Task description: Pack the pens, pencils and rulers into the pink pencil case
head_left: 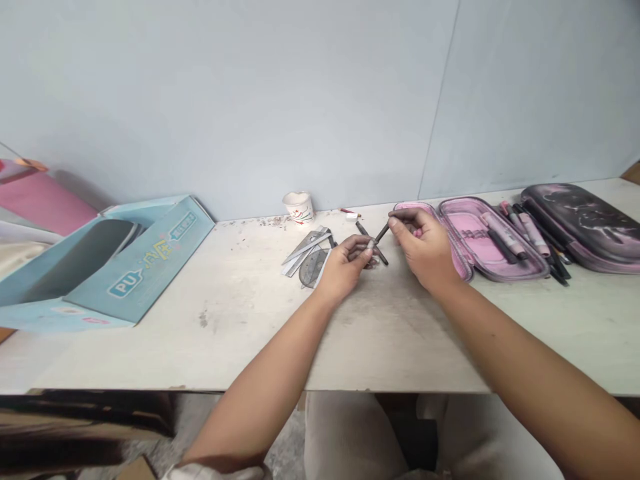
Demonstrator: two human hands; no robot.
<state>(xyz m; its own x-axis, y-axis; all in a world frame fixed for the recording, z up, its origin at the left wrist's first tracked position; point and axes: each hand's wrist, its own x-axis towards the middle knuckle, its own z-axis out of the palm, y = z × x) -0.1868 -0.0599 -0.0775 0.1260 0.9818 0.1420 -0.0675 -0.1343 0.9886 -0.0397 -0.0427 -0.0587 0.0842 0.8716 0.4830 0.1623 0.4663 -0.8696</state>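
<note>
A: Figure, grip?
B: Right hand [424, 248] pinches a dark pen [383, 232], held above the table between both hands; left hand [345, 263] curled, its contents unclear.
A: Nearby?
B: Open pink pencil case [457, 223] just right, within easy reach; protractor [313, 269] just left.

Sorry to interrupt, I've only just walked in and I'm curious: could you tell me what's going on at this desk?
One person is working at a pale desk with both hands raised over it. The right hand pinches a slim dark pen-like tool, which points towards the left hand, and that hand holds a small silver-tipped item. A second dark rod crosses close by. Metal rulers and a protractor lie to the left, and an open pink pencil case lies to the right.
</note>
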